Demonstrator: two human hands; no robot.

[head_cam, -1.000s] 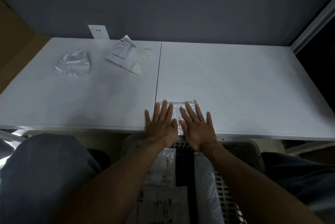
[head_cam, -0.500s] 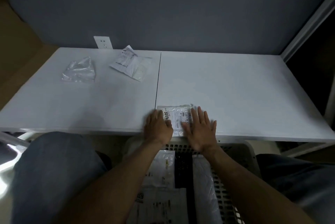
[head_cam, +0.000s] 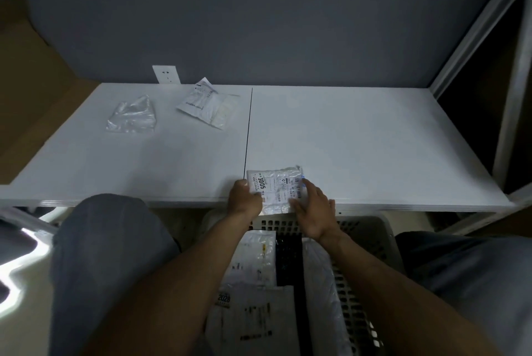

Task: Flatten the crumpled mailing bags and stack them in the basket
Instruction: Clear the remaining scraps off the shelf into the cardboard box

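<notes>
The left hand [head_cam: 244, 197] pinches the left edge of the mailing bag [head_cam: 276, 184]; the right hand [head_cam: 315, 208] lies flat on it. It looks light, soft, slippery: hold both sides.

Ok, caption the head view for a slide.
Left hand pinches and right hand rests on the flattened mailing bag at the table edge, above the basket.

head view, forward-down, close over table [head_cam: 374, 139]
</notes>
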